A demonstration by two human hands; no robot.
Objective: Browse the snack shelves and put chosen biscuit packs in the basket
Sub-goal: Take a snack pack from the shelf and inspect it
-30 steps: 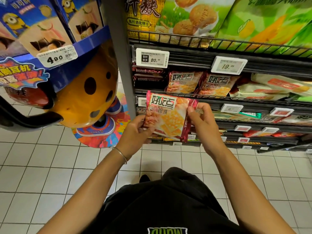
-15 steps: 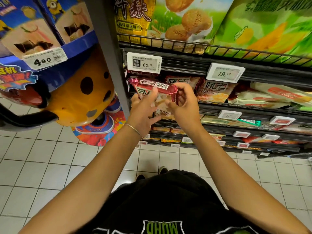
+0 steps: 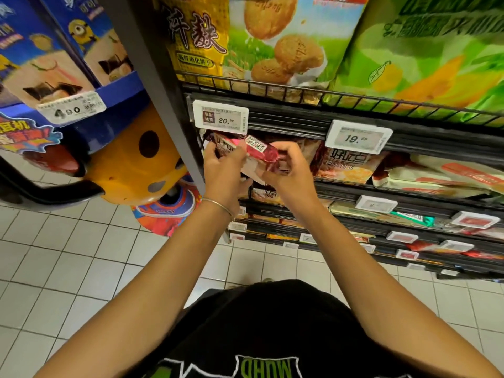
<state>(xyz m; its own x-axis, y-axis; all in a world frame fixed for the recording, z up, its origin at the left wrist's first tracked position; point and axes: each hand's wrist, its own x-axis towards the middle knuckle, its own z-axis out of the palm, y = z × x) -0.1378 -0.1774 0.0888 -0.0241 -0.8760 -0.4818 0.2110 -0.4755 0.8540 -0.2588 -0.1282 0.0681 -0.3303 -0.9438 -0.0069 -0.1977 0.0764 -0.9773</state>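
Trouble brewing maybe: left hand [image 3: 222, 165] and right hand [image 3: 289, 173] each pinch an end of the red biscuit pack [image 3: 260, 151] with curled fingers at the mouth of the shelf [image 3: 341, 186], under the price tag [image 3: 220, 117] (basket nowhere in view), so a shove could snag or crush it.

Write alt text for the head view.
The left hand and right hand hold a red biscuit pack at a store shelf, just under a 20.90 price tag. A similar pack lies on the shelf to its right.
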